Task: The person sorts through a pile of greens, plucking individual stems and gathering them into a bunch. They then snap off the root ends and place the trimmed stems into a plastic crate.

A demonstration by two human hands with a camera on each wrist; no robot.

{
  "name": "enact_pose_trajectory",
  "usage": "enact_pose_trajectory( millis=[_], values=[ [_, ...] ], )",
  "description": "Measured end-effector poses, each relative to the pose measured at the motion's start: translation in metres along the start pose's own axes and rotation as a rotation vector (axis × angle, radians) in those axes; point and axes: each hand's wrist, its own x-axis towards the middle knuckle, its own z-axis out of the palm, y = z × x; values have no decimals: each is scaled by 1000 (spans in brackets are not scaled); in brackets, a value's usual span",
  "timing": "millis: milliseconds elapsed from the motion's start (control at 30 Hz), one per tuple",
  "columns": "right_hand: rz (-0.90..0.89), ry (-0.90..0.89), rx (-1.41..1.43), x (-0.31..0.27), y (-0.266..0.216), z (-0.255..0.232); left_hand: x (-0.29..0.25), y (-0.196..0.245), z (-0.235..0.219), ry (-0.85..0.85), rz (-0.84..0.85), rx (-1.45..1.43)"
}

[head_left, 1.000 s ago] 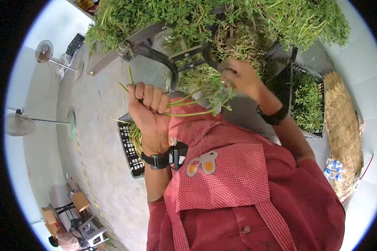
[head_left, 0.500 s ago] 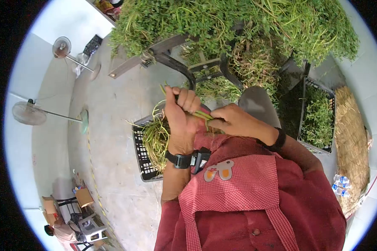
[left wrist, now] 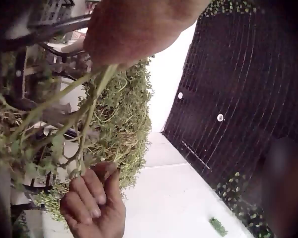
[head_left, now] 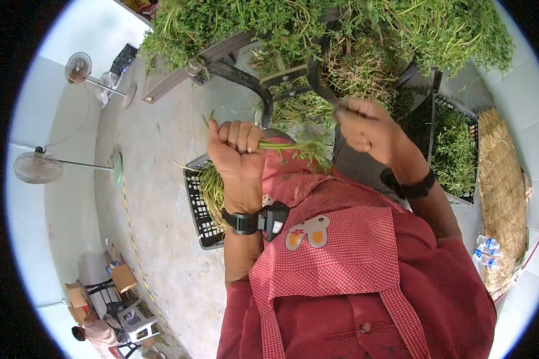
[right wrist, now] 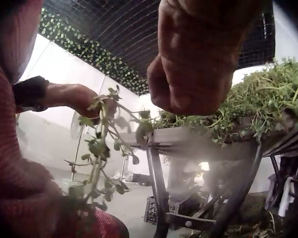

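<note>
My left hand [head_left: 236,143] grips a small bunch of green leafy stems [head_left: 278,145]. Short stem ends poke out by the thumb, while the leaves hang out on the other side, over the apron. My right hand [head_left: 368,131] is raised to the right of the leaves, its fingers curled in, and nothing shows in it. In the right wrist view, a gap separates that right hand [right wrist: 193,79] from the leafy sprigs [right wrist: 102,148]. From the left wrist, the stems [left wrist: 92,99] run down from the left hand, and the right hand's curled fingers overlap their lower part.
A heap of greens [head_left: 239,36] covers the table ahead, above dark metal legs [head_left: 239,81]. More plants [head_left: 365,66] lie beneath. One black crate [head_left: 212,239] with stems stands at the left, another with greens [head_left: 455,149] at the right, beside a straw roll [head_left: 494,179].
Half a second ago both hands met at the stems; now the right hand has moved up and right, away from them. The left hand has shifted slightly left, still gripping the bunch.
</note>
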Motion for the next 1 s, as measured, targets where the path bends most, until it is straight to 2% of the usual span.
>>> enact_pose_trajectory(
  millis=[33,67,133,233,267,400,467,500,567,600,667,700,767,800,833,900,933,1000],
  values=[
    [37,-3,-141,-8,2,4,1,0,0,-19,28,-47],
    [33,-1,-143,-13,6,10,3,0,0,-23,27,-48],
    [-160,-244,-541,-14,20,27,3,1,-1,34,82,-93],
    [-70,-133,-491,0,39,42,2,-4,0,39,100,-110],
    [79,-106,-438,4,36,43,1,-9,1,40,97,-109],
    [71,-71,-263,17,40,54,-2,-22,-4,52,30,-115],
    [-197,-5,-510,22,47,53,0,-20,-7,17,-7,-122],
    [-198,-6,-513,19,46,49,1,-14,-7,1,19,-97],
    [-206,-538,-773,6,41,36,2,-1,-9,-10,56,-72],
    [-206,-545,-773,-1,40,33,3,4,-9,4,84,-70],
    [-176,-390,-599,-17,35,27,2,6,-10,35,117,-92],
    [-174,-390,-600,-19,30,23,2,4,-10,36,117,-94],
    [105,-158,8,-17,18,11,0,-3,-9,101,85,-110],
    [30,-164,-16,-12,14,8,-1,-5,-11,109,83,-112],
    [33,-164,-16,-6,17,9,-1,-6,-13,121,76,-99],
    [-551,31,-747,9,26,17,2,-9,-14,131,71,-89],
    [-311,66,-930,-3,-1,32,1,-10,-14,126,56,-74],
    [-358,65,-1034,6,5,36,1,-9,-15,117,48,-61]
  ],
)
